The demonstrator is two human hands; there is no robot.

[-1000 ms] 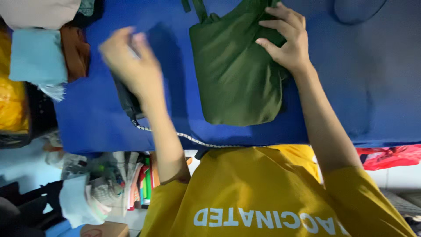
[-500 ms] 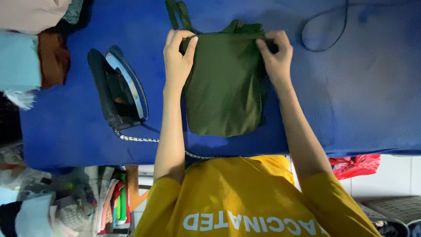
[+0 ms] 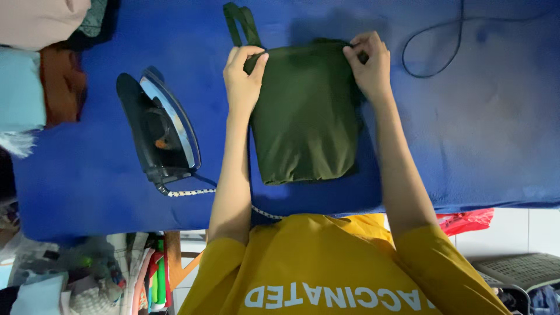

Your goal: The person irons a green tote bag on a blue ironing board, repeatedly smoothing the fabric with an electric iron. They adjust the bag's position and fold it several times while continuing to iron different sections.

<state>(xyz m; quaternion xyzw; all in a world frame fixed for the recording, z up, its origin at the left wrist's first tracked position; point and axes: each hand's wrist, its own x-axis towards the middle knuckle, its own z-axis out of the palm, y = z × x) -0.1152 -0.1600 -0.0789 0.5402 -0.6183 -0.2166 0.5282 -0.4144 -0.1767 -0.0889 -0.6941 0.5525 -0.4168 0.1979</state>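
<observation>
A dark green folded garment (image 3: 306, 116) lies flat on the blue padded ironing surface (image 3: 490, 134) in front of me. My left hand (image 3: 244, 76) pinches its far left corner. My right hand (image 3: 367, 64) grips its far right corner. A green strap (image 3: 238, 20) of the garment trails away past my left hand. Both forearms run along the garment's two sides.
A black iron (image 3: 160, 131) rests on its side left of my left arm, its braided cord (image 3: 186, 191) running toward me. A thin dark cable (image 3: 434, 55) loops at the far right. Folded clothes (image 3: 35, 64) are stacked at the left edge. Mixed clutter (image 3: 87, 274) sits below the board.
My left hand came over from above the iron to the garment's far left corner. My right hand shifted to the far right corner. The garment now lies squarer.
</observation>
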